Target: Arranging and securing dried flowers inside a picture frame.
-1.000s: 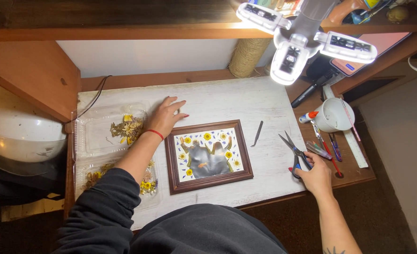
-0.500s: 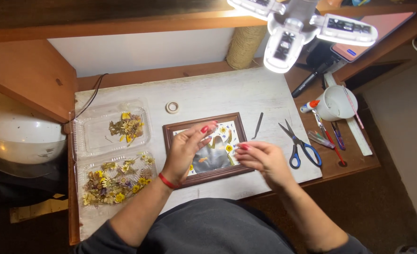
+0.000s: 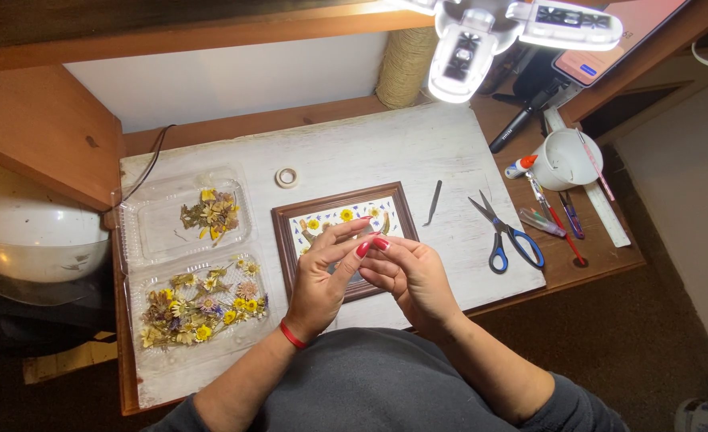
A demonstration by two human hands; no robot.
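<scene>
Whitewashed board covers most of our wooden tabletop [image 3: 586, 268], lit hard from a clip lamp [image 3: 482, 36] overhead. Far left: a clear ribbed plastic clamshell [image 3: 134, 264], two trays, top one w/ a small clump of dried yellow flowers [image 3: 210, 212], bottom one w/ a denser, papery mix of pressed blooms [image 3: 202, 308]. A small tape roll [image 3: 287, 177] lies on the board, just above the picture frame [image 3: 283, 236], which is dark wood w/ yellow flowers under or on its pale panel, long axis running left-right, tilted slightly.

Our left hand [image 3: 322, 276] and right hand [image 3: 410, 276] meet directly over the frame's lower middle, fingertips pinched together in a narrow grip on something tiny; we can't tell what it is. Both hands are about equally near the frame, which lies straight below them.

Right of the frame: slim dark tweezers [image 3: 434, 202], then blue-handled scissors [image 3: 507, 232], blades parted, pointing up-left. Further right, a white cup [image 3: 566, 160], glue stick, pens, a ruler [image 3: 606, 204].
</scene>
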